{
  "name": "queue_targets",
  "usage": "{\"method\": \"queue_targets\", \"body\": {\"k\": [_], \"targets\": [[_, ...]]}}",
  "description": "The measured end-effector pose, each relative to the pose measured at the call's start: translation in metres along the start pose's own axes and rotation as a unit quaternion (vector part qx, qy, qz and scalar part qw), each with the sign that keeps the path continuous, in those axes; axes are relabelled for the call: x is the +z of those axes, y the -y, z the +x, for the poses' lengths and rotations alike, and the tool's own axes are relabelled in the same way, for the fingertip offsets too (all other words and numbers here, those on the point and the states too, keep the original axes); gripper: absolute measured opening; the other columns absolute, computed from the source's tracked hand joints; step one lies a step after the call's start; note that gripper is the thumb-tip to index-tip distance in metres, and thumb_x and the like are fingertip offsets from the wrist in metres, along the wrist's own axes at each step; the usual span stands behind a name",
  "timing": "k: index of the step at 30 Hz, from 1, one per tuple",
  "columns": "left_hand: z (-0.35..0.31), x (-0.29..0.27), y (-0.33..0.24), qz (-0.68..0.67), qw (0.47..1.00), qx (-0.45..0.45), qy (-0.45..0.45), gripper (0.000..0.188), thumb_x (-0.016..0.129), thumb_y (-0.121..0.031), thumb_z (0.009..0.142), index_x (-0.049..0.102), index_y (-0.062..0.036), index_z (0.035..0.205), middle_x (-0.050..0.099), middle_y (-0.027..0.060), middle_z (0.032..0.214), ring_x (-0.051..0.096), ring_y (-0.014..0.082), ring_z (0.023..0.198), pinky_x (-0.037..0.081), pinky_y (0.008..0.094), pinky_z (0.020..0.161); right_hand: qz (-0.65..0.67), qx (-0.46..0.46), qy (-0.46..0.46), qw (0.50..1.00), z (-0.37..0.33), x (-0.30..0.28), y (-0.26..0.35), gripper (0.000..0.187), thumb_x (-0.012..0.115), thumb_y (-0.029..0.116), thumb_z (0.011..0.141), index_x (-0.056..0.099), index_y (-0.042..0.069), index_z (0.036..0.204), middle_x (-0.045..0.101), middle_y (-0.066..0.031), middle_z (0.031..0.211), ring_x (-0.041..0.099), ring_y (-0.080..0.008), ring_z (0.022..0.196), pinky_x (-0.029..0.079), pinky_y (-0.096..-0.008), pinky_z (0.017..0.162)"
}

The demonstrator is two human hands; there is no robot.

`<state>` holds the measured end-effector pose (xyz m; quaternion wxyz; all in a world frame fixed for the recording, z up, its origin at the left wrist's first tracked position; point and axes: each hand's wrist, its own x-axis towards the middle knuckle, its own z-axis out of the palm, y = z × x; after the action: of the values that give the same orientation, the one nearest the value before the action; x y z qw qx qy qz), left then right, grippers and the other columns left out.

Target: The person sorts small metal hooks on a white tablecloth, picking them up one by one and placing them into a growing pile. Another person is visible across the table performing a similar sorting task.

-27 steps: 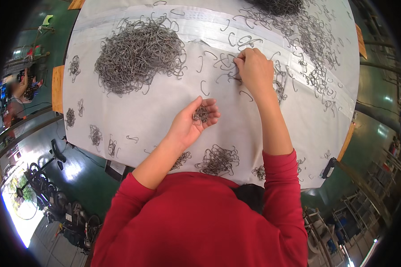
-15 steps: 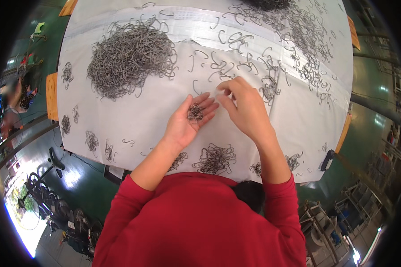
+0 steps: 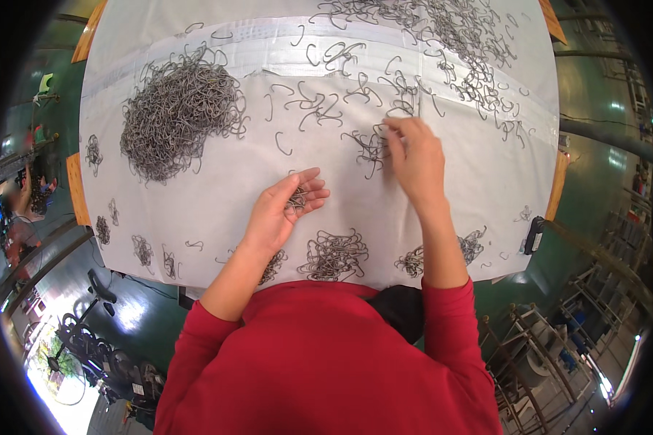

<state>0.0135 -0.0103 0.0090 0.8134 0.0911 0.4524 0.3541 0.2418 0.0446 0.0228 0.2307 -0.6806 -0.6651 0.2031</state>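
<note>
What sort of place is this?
Probably a workshop or small factory, though I can't be certain: a large heap of grey hooks sits on a wide, pale-covered table, and a shiny green floor shows beyond it.

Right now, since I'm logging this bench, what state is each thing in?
Left hand: cupped, fingers partly curled
Held hooks: tangled, in the palm
Right hand: fingers bent, beside small cluster; contact unclear
Small cluster: loosely tangled
Large heap: densely piled
Near-edge pile: loosely heaped
Upper-right hooks: scattered
</note>
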Motion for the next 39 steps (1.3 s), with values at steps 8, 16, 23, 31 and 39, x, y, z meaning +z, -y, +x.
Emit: {"method": "queue_targets", "body": {"k": [8,16,23,31,39], "targets": [[-0.006,0.007,-0.001,0.073,0.997,0.013,0.026,0.037,0.048,-0.015,0.093,0.047,0.0027,0.125,0.06,0.0096,0.104,0.059,0.0199,0.098,0.048,0.0305,0.085,0.004,0.058,-0.04,0.997,0.023,-0.003,-0.013,0.011,0.061,0.012,0.08,0.066,0.008,0.089,0.062,-0.0069,0.082,0.06,-0.0254,0.071,0.047,-0.0359,0.066],[-0.005,-0.004,-0.002,-0.003,0.999,-0.007,0.051,0.036,0.045,-0.023,0.095,0.051,0.003,0.118,0.062,0.0096,0.101,0.059,0.0225,0.099,0.048,0.0325,0.085,-0.011,0.0,-0.004,1.0,0.044,0.019,0.005,0.011,0.062,0.012,0.079,0.066,0.011,0.089,0.059,-0.0074,0.083,0.058,-0.0258,0.076,0.047,-0.037,0.066],[-0.003,-0.032,0.005,-0.162,0.983,-0.03,0.082,0.036,0.043,-0.024,0.096,0.051,0.0028,0.118,0.063,0.0091,0.099,0.061,0.0224,0.095,0.051,0.032,0.08,0.03,0.022,0.041,0.998,0.031,0.009,0.014,0.012,0.059,0.012,0.082,0.065,0.011,0.092,0.057,-0.0072,0.084,0.059,-0.0248,0.073,0.046,-0.0352,0.066],[-0.009,-0.022,-0.003,-0.102,0.992,-0.044,0.062,0.037,0.045,-0.018,0.093,0.049,0.0045,0.122,0.062,0.0107,0.102,0.063,0.0213,0.09,0.053,0.0315,0.077,0.024,-0.055,0.051,0.997,0.011,0.009,0.019,0.01,0.06,0.01,0.081,0.065,0.012,0.089,0.055,-0.004,0.08,0.057,-0.0223,0.069,0.045,-0.0338,0.063],[-0.024,-0.028,-0.01,-0.079,0.995,0.002,0.058,0.037,0.044,-0.018,0.093,0.049,0.0056,0.121,0.062,0.0116,0.102,0.063,0.0224,0.092,0.052,0.032,0.08,-0.223,-0.274,0.107,0.929,0.068,0.042,0.037,0.007,0.064,0.011,0.074,0.062,0.015,0.081,0.053,-0.0026,0.081,0.055,-0.0189,0.081,0.041,-0.0364,0.073]]}}
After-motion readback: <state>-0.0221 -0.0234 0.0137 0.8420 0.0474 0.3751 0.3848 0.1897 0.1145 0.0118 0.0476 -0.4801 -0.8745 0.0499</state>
